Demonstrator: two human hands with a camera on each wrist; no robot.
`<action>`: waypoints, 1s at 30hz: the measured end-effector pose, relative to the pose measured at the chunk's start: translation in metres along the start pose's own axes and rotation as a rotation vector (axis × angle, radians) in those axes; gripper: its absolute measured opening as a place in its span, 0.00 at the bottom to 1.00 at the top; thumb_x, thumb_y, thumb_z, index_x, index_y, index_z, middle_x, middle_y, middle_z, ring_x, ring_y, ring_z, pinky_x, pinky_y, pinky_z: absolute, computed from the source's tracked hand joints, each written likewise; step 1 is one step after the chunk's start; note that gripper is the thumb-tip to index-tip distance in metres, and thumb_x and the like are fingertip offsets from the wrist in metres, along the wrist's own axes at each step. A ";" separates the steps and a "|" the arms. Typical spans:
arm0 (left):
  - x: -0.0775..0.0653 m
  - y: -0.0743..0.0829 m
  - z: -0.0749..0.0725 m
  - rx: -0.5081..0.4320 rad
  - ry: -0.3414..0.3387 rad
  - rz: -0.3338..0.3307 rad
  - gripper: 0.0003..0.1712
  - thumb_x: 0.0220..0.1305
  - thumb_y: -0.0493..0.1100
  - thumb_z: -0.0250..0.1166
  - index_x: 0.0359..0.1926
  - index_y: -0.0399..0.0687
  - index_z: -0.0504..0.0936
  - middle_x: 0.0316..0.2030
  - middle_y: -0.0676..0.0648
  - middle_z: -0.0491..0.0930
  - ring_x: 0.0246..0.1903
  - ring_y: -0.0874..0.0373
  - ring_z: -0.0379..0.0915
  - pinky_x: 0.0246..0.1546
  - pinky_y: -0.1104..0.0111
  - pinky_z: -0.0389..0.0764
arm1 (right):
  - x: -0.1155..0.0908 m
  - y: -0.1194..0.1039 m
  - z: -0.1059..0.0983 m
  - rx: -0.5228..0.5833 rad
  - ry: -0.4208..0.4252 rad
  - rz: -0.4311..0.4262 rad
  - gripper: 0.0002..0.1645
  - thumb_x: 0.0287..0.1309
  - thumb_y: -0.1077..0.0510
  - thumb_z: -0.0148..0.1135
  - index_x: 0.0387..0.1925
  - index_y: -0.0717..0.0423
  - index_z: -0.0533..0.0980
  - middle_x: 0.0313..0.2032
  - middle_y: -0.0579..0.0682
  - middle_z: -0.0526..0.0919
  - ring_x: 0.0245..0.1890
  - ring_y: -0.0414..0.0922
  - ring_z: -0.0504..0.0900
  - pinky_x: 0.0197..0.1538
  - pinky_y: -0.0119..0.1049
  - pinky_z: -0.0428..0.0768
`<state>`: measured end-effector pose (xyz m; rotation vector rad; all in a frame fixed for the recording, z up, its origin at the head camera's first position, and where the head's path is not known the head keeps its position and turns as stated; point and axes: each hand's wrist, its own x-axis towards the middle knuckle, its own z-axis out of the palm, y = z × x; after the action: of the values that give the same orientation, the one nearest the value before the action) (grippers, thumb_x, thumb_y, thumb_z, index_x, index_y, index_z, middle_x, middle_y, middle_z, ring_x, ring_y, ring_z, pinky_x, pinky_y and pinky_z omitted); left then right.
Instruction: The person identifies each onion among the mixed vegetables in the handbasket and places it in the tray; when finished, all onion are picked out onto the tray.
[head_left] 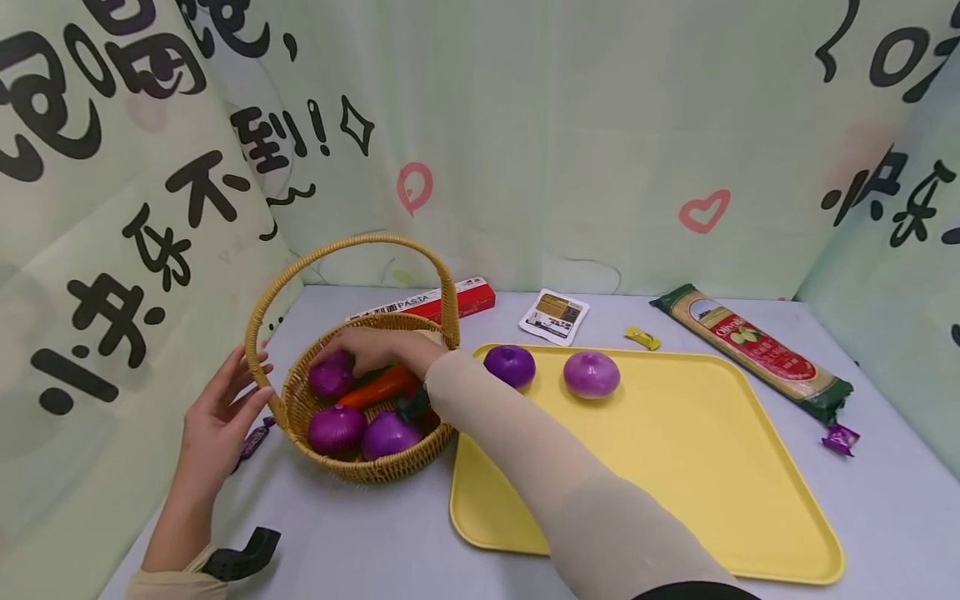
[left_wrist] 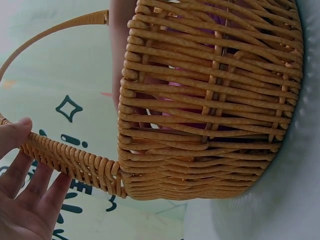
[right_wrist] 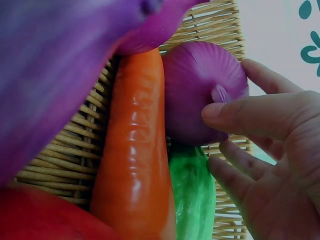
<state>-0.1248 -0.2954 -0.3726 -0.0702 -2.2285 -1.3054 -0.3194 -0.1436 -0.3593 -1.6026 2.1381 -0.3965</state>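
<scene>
A wicker basket (head_left: 375, 472) with a tall handle (head_left: 360, 240) stands on the table at left. My left hand (head_left: 216, 421) holds the handle's left base between thumb and fingers, also seen in the left wrist view. Reaching inside, my right hand (head_left: 382, 346) grips a purple onion (right_wrist: 200, 95), its thumb on the front and fingers around the side. Beside that onion lie a carrot (right_wrist: 135, 150) and a green, bumpy vegetable (right_wrist: 192, 195). Two more purple onions, one left (head_left: 337, 429) and one right (head_left: 392, 436), sit at the basket's near side. Something red (right_wrist: 45, 215) is partly visible.
A yellow tray (head_left: 675, 467) bears two purple onions (head_left: 592, 375) at its back left. Behind are a red pasta box (head_left: 476, 297), a white packet (head_left: 555, 317) and a yellow candy (head_left: 642, 337). A pasta bag (head_left: 750, 350) and purple candy (head_left: 841, 439) lie right; another wrapped candy (head_left: 255, 440) lies left.
</scene>
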 end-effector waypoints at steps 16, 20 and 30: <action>-0.001 0.002 0.000 -0.004 -0.002 -0.030 0.38 0.63 0.32 0.59 0.71 0.60 0.58 0.57 0.68 0.71 0.53 0.81 0.69 0.47 0.89 0.71 | 0.001 -0.001 0.005 -0.043 -0.020 0.062 0.34 0.57 0.62 0.61 0.65 0.39 0.66 0.61 0.46 0.70 0.59 0.40 0.67 0.63 0.29 0.66; -0.001 0.002 0.000 0.008 0.002 -0.044 0.38 0.63 0.33 0.59 0.71 0.61 0.58 0.56 0.69 0.72 0.52 0.81 0.69 0.47 0.90 0.71 | 0.001 -0.001 0.006 -0.072 -0.023 0.070 0.34 0.58 0.61 0.61 0.65 0.37 0.66 0.61 0.46 0.69 0.60 0.41 0.65 0.63 0.30 0.65; 0.000 0.001 0.000 0.007 -0.002 -0.026 0.38 0.63 0.32 0.58 0.71 0.60 0.58 0.56 0.69 0.71 0.53 0.81 0.69 0.47 0.90 0.71 | 0.003 -0.003 0.008 -0.062 -0.042 0.045 0.34 0.60 0.63 0.58 0.67 0.41 0.64 0.64 0.47 0.69 0.62 0.40 0.67 0.67 0.28 0.63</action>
<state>-0.1247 -0.2948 -0.3721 -0.0404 -2.2428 -1.3122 -0.3137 -0.1467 -0.3653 -1.5783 2.1707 -0.2828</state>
